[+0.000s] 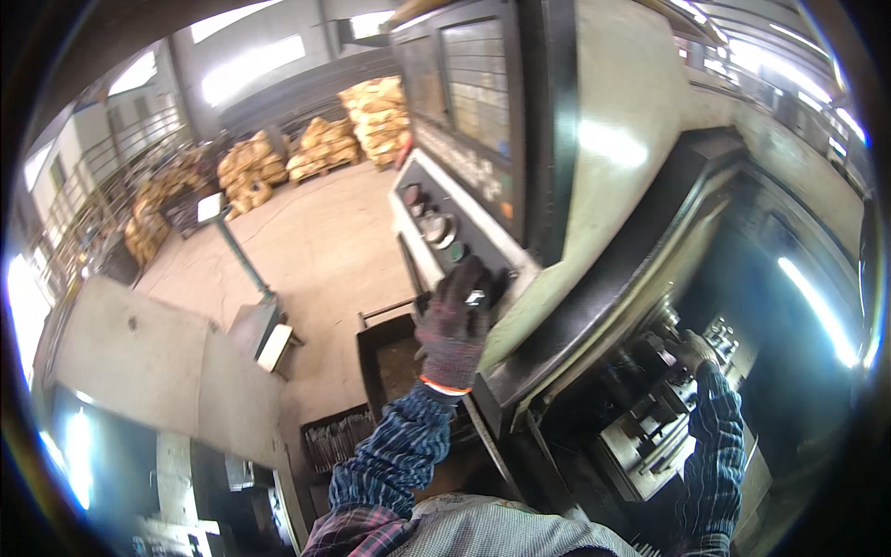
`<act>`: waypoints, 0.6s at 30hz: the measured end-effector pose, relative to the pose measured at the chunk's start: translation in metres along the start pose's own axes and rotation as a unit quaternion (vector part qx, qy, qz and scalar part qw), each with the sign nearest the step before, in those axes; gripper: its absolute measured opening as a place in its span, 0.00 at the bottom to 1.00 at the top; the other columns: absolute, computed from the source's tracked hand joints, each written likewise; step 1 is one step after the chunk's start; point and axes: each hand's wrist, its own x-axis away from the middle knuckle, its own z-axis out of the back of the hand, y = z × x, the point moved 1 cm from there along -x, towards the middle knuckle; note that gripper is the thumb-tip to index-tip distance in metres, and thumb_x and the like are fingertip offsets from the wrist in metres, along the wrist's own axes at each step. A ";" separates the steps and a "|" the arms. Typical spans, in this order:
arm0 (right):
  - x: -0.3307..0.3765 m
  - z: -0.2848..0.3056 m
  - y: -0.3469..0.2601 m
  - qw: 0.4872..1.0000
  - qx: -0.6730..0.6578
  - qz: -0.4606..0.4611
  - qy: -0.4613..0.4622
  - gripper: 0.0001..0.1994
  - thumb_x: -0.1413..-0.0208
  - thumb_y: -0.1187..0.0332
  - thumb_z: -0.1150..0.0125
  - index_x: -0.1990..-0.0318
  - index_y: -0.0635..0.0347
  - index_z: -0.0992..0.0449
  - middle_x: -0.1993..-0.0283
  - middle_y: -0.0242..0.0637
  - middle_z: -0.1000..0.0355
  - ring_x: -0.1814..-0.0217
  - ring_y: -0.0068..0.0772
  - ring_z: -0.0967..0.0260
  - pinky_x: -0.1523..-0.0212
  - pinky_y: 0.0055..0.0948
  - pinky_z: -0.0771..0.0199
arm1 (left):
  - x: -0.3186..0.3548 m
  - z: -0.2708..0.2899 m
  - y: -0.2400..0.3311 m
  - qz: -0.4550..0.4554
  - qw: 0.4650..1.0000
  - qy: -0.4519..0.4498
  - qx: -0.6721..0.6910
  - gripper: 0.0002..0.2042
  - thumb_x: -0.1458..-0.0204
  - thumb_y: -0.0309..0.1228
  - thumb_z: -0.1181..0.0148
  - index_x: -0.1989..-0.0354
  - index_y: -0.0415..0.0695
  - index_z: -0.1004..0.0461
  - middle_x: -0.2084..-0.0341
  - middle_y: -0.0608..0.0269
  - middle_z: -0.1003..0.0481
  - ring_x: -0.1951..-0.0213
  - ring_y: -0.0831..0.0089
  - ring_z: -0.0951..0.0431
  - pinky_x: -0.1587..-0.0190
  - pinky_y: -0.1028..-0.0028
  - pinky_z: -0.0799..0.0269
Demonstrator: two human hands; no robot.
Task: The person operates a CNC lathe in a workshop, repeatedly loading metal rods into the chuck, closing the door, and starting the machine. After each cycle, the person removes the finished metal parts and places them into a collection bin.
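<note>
My left hand [455, 320], in a dark knitted glove with an orange cuff band, rests on the lower control panel [436, 218] of a large machine, fingers around a small silvery knob [475, 298] near several round dials and buttons. My right hand [694, 351], in a light glove, reaches into the machine's dark open work area and grips a metal part of the tool holder [650, 408]. What exactly it grips is too small to make out. Both forearms wear blue checked sleeves.
A screen and keypad [473, 84] sit above the panel. A dark metal bin [390, 362] stands below my left hand. Stacks of yellow sacks on pallets [325, 144] line the far floor. A grey cabinet [158, 362] stands at left, with a small stand [237, 246].
</note>
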 end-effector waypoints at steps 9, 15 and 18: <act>-0.039 -0.050 0.039 0.979 0.122 0.102 0.130 0.52 0.50 0.37 0.35 0.23 0.54 0.49 0.26 0.66 0.46 0.24 0.63 0.45 0.26 0.47 0.41 | -0.014 0.008 0.012 0.113 0.977 -0.123 -0.135 0.19 0.41 0.31 0.40 0.40 0.55 0.26 0.49 0.58 0.21 0.54 0.54 0.18 0.54 0.64 0.20; 0.004 -0.023 -0.011 0.979 0.127 0.106 0.123 0.51 0.50 0.36 0.36 0.24 0.57 0.46 0.26 0.65 0.45 0.24 0.63 0.46 0.26 0.49 0.43 | 0.022 0.025 0.007 0.226 0.923 -0.125 0.284 0.20 0.35 0.32 0.45 0.36 0.41 0.30 0.41 0.56 0.26 0.39 0.61 0.26 0.36 0.66 0.30; 0.016 -0.019 0.000 0.962 0.226 0.121 0.088 0.38 0.42 0.37 0.46 0.26 0.36 0.40 0.22 0.49 0.47 0.24 0.65 0.46 0.26 0.52 0.44 | 0.053 0.053 0.027 0.157 0.953 -0.202 0.165 0.20 0.35 0.28 0.46 0.35 0.40 0.31 0.40 0.56 0.27 0.38 0.66 0.27 0.36 0.69 0.31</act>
